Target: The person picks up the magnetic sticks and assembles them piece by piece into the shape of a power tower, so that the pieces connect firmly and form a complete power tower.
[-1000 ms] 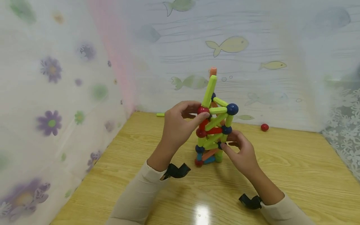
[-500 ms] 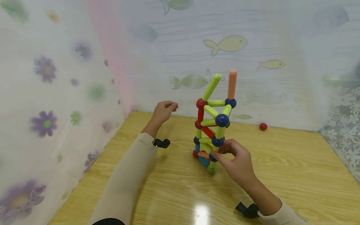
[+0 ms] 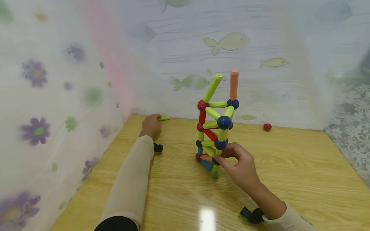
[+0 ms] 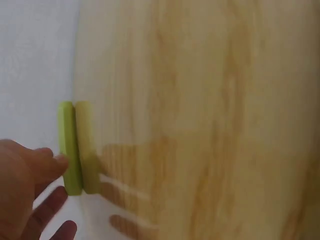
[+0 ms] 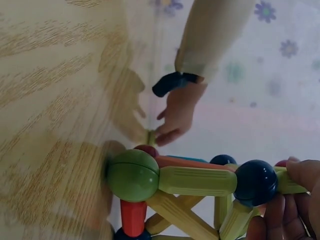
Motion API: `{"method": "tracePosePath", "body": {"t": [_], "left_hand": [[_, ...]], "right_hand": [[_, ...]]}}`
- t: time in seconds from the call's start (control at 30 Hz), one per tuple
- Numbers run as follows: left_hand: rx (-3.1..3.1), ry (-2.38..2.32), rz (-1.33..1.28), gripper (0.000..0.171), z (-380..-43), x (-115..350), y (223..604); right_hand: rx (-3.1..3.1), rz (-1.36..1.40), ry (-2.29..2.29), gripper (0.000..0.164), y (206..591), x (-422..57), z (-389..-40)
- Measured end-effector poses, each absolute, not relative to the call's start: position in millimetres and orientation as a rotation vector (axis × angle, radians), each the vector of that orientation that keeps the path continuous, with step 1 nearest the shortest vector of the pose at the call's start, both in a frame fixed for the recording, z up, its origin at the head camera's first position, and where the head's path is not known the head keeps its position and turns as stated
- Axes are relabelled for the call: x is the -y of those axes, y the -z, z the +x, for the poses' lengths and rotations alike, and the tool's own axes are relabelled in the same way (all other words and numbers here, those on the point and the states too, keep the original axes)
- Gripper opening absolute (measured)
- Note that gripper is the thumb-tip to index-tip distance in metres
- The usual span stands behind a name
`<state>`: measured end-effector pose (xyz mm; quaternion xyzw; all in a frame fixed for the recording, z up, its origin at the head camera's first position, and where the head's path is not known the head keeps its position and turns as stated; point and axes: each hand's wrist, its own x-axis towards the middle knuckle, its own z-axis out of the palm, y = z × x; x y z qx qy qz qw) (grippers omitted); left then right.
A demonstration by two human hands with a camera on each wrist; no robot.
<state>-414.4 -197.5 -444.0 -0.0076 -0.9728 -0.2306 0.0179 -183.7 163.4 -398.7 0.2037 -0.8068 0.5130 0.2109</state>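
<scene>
A tower of coloured magnetic sticks and balls (image 3: 224, 122) stands upright on the wooden table. A yellow-green stick (image 3: 212, 88) and an orange stick (image 3: 234, 85) stick up from its top. My right hand (image 3: 241, 165) grips the tower low on its near side, with thumb and fingers around a green stick (image 5: 286, 181) beside a dark blue ball (image 5: 256, 182). At the table's far left edge, my left hand (image 3: 151, 125) holds a loose yellow-green magnetic stick (image 4: 70, 150) between its thumb and fingers; part of that grip is hidden in the left wrist view.
A loose red ball (image 3: 267, 127) lies at the back right of the table (image 3: 289, 166). Fabric walls printed with fish (image 3: 231, 41) and flowers (image 3: 37, 130) rise along the back and left edges. A black strap (image 3: 252, 215) hangs at the right wrist.
My left hand has let go of the tower's upper red ball and moved left and back to the loose stick. The tower has been turned, and my right hand keeps its hold low on it.
</scene>
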Motion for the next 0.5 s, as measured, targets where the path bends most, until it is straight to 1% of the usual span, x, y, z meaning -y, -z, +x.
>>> {"method": "tracePosePath", "body": {"t": [0.2, 0.3, 0.37, 0.43, 0.5], "left_hand": [[3.073, 0.541, 0.002, 0.035, -404, 198, 433], [3.137, 0.432, -0.010, 0.024, -398, 196, 430], [3.140, 0.457, -0.006, 0.019, -393, 193, 429], [3.099, 0.589, 0.002, 0.019, -385, 188, 425], [2.982, 0.828, 0.003, 0.026, -375, 180, 415]], "right_hand": [[2.239, 0.568, -1.417, 0.027, 397, -162, -182], [2.234, 0.569, -1.420, 0.027, 398, -161, -181], [2.226, 0.583, -1.412, 0.027, 399, -161, -180], [2.214, 0.619, -1.405, 0.027, 399, -159, -179], [2.200, 0.670, -1.388, 0.027, 399, -156, -177]]}}
